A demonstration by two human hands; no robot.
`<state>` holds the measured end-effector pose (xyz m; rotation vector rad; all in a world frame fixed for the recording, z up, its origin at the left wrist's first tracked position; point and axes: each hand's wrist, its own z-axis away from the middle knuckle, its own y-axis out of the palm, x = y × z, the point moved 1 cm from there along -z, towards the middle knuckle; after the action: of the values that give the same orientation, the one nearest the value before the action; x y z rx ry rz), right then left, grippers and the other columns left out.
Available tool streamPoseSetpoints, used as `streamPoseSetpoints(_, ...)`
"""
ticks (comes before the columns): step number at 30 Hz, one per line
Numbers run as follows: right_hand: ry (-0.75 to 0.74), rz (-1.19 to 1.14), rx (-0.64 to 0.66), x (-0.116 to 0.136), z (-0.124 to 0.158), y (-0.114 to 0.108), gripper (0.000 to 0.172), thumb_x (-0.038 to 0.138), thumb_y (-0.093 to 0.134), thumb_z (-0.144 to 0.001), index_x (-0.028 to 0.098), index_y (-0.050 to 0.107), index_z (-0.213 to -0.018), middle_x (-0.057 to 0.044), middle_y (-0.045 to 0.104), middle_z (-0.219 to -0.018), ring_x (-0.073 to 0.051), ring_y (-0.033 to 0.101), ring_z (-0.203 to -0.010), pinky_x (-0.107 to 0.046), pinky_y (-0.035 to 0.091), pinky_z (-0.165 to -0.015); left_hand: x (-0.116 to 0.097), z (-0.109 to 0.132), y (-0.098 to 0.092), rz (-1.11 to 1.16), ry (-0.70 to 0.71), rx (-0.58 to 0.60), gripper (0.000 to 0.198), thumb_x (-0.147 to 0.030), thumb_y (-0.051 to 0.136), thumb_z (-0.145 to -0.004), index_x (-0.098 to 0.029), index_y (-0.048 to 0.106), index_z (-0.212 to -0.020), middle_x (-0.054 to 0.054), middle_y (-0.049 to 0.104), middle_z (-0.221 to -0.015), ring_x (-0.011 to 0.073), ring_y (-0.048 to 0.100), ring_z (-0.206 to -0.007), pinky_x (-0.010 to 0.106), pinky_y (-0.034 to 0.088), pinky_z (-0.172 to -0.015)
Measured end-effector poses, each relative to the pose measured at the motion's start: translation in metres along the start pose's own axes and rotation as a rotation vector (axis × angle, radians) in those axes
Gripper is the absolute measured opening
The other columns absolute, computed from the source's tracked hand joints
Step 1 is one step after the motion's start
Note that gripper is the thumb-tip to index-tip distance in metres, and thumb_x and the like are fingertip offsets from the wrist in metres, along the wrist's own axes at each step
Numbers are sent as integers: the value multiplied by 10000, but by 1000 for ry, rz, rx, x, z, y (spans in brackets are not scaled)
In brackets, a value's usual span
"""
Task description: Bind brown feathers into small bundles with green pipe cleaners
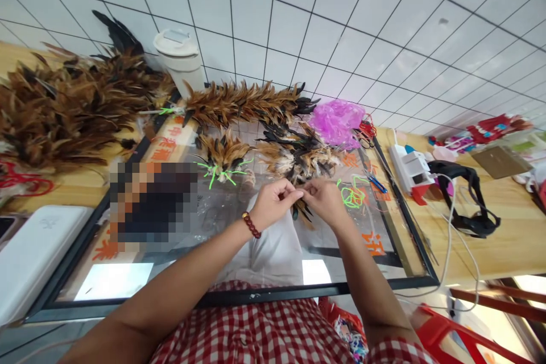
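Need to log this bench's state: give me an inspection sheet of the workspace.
Surface: framed clear panel with orange lettering; wooden table on both sides.
Work items: feather strip, small feather bunch with green ties, another feather clump beside it; larger feather pile at left.
Clutter: purple bundle, green string and blue tool toward the right; white container at the back.
Hands: left hand and right hand meet over the panel, fingers pinched; anything held is too small to tell.
Cables: white cable near the power strip, looping past the table's edge.
Surroundings: tiled wall behind; red stool at lower right.
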<state>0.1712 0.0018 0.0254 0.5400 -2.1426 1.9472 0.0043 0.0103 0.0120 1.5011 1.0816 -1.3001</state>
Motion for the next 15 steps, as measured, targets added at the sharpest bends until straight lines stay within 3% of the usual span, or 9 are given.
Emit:
streamPoseSetpoints(4,-3,133,32,13,11,-1,291,506,662,-733,226,641,-656,-33,652,-668,-168,561,-616,-261,281,-535,-1,1,0,26,-21,-197,256,-360,692,-735,-161,565,-636,-47,509,-475,65,441,-449,198,331,-486)
streamPoseSetpoints(6,3,140,90,12,11,2,270,466,675,-730,229,620,-613,-19,639,-628,-157,537,-568,-258,243,-510,0,-2,-5,86,-59,-278,262,-367,704,-725,-167,558,-642,-52,510,-464,62,435,-431,193,329,-472)
streamPoseSetpoints(10,47,-1,194,0,6,8,240,339,641,-771,220,597,-567,26,571,-530,-114,462,-479,-243,220,-488,4,-7,-8,188,-158,-308,287,-381,731,-694,-161,553,-644,-56,509,-452,46,386,-393,181,286,-419)
streamPoseSetpoints(12,55,-95,138,-4,5,7,271,341,619,-793,208,588,-558,32,538,-509,-105,442,-474,-238,239,-494,6,-8,-5,254,-190,-310,282,-380,733,-690,-151,570,-660,-45,543,-498,46,416,-413,179,312,-426)
streamPoseSetpoints(15,38,-192,-56,-3,7,3,285,370,604,-815,197,593,-589,26,525,-527,-109,452,-505,-237,285,-519,6,-6,2,369,-250,-318,271,-364,748,-672,-132,648,-770,7,650,-677,78,558,-562,210,445,-560)
